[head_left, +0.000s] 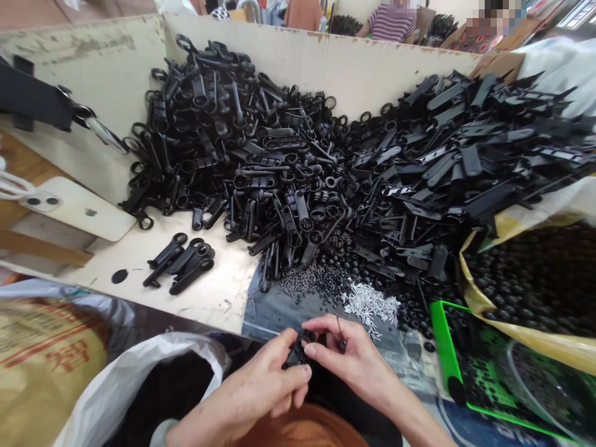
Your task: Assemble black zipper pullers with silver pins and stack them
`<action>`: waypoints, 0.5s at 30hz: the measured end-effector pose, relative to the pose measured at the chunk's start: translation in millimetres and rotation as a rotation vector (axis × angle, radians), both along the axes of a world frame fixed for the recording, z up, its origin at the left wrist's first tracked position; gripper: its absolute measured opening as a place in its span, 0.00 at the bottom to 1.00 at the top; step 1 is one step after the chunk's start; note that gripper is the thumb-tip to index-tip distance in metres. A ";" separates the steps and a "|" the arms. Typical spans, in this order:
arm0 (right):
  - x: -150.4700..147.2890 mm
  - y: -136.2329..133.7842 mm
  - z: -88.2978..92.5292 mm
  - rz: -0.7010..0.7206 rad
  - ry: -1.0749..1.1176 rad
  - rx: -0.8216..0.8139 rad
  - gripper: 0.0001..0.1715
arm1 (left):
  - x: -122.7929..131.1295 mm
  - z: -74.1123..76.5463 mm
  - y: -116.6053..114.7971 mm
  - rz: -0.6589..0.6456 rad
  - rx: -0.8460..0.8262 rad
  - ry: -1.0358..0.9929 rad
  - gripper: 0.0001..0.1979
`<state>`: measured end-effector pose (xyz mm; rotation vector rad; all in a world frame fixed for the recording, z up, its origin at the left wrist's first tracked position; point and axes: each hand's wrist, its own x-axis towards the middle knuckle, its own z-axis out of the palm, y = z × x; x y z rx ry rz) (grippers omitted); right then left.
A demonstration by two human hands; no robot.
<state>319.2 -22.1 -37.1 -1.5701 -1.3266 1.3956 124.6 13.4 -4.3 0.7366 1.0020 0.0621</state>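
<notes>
At the bottom centre my left hand point(263, 385) pinches a small black plastic part point(297, 352) between thumb and fingers. My right hand point(351, 355) meets it from the right, its thumb pressed on the same part and its fingers curled round a thin dark piece point(341, 338). Just beyond the hands lie a heap of small silver pins point(370, 304) and a patch of tiny dark springs point(307, 279). A huge pile of black plastic parts point(298, 161) fills the table behind them.
Three finished black pieces point(184, 261) lie apart on the pale table point(130, 248). A white phone point(77, 208) rests at the left. A yellow bag of small black beads point(535, 279) and a green tray point(447, 347) stand at the right. Other people sit beyond the partition.
</notes>
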 end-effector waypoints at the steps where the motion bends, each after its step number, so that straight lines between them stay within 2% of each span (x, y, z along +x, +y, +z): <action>1: 1.0 -0.2 0.0 0.013 -0.008 0.008 0.15 | -0.3 0.0 -0.1 0.006 -0.011 -0.001 0.52; 5: 3.5 1.4 2.5 0.024 -0.001 -0.019 0.16 | -2.3 0.6 -2.8 0.055 -0.038 0.010 0.53; 9: 4.5 3.9 3.3 0.046 -0.007 -0.023 0.16 | -4.9 -4.8 -6.1 0.103 -0.076 -0.012 0.54; 15: 3.1 9.2 -0.9 0.098 -0.041 0.004 0.16 | -3.0 -8.0 -3.9 0.047 -0.131 -0.033 0.55</action>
